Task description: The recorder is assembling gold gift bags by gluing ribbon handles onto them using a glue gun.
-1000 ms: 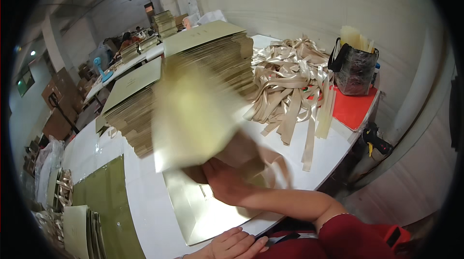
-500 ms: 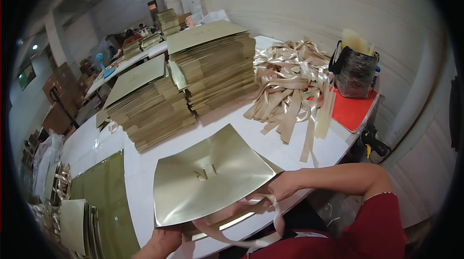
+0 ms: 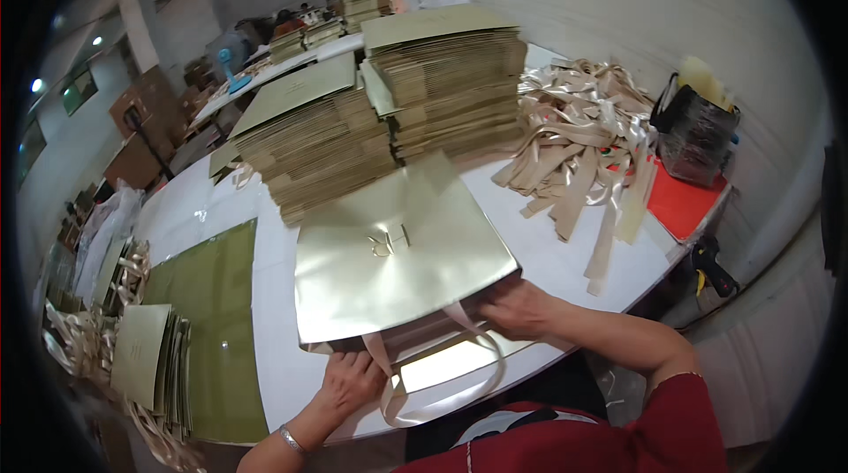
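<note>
A pale gold paper gift bag (image 3: 402, 252) lies on the table in front of me, its mouth toward me and slightly open. A satin ribbon handle (image 3: 415, 418) loops out of the mouth toward my body. At the left corner of the mouth, my left hand (image 3: 352, 382) is closed on the bag's edge, fingertips hidden under it. My right hand (image 3: 514, 307) grips the right side of the mouth, its fingers partly out of sight at the bag's edge. The inner side of the lower panel shows as a bright strip between the hands.
Behind the bag stand two tall stacks of flat gold bags, a left stack (image 3: 322, 142) and a right stack (image 3: 450, 84). Loose ribbons (image 3: 583, 142) lie right of them, beside a container of glue sticks (image 3: 698, 142). A glue gun (image 3: 711, 268) hangs at the right edge. Handled bags (image 3: 146, 358) lie left.
The bag has swung flatter and farther onto the table, its mouth wider. My left hand has come into fuller view at its corner, and the ribbon loop now hangs toward me.
</note>
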A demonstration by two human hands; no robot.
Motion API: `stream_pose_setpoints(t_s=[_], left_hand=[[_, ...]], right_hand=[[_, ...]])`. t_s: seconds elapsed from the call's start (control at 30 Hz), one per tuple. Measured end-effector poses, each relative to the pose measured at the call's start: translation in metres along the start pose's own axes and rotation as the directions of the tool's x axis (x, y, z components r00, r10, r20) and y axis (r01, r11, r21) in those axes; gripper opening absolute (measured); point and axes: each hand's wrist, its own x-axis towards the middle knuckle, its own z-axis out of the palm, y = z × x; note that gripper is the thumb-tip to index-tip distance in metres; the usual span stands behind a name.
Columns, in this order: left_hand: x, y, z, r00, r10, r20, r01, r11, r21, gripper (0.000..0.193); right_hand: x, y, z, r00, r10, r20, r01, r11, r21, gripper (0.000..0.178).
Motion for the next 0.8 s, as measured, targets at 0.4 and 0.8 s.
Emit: stream_pose_setpoints(t_s=[0.4,0.8], left_hand=[[0.136,-0.081,-0.062,0.703,-0.526,0.478,0.678,0.294,-0.674,0.043],[0.118,0.076,-0.068,0.943,0.06,0.327,0.288,0.345,-0.893,0.03]], right_hand=[[-0.089,0.105,-0.096,0.35,0.894,0.279,-0.919,0.269,0.29,0.013],[-0.108,0.024,-0.082,0.589,0.806,-0.055,-0.723,0.556,0.409,0.011]])
